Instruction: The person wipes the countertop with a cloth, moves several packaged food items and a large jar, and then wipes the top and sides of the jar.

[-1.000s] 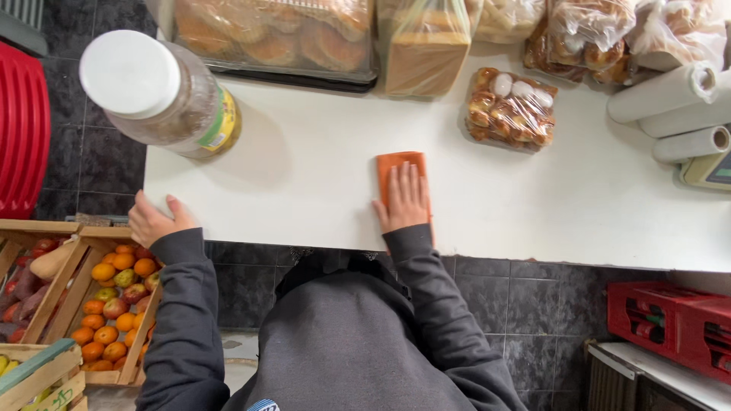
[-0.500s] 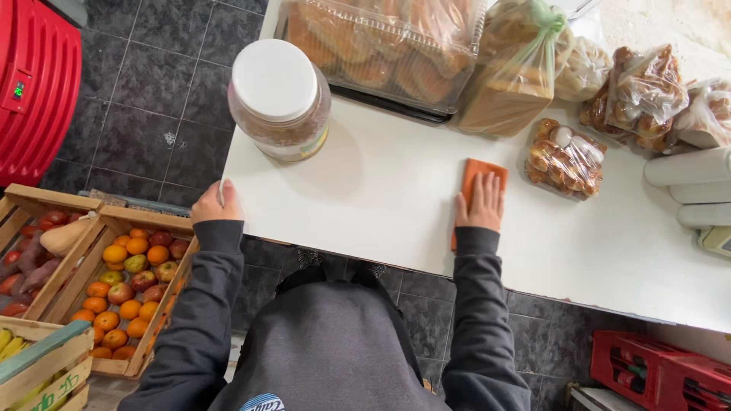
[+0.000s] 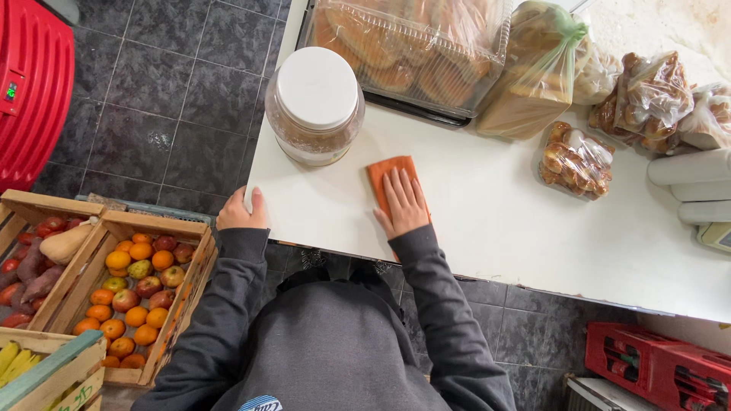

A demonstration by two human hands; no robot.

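jar [image 3: 316, 106] just beside cloth [image 3: 388, 173], bagged pastries [image 3: 576, 160]

Under the right hand [image 3: 403, 204], most of the orange cloth [image 3: 388, 171] hidden, only its far end showing at 12 o'clock of the fingers. Left hand [image 3: 242, 213] curled over the corner of the white table [image 3: 487, 221], palm out of sight. Red crate [image 3: 661, 373] cut off at 5 o'clock by the frame edge. Wooden fruit crate [image 3: 194, 274] partly covered by the left sleeve. Contents of the lidded jar [image 3: 314, 106] too blurred to tell through the wall.
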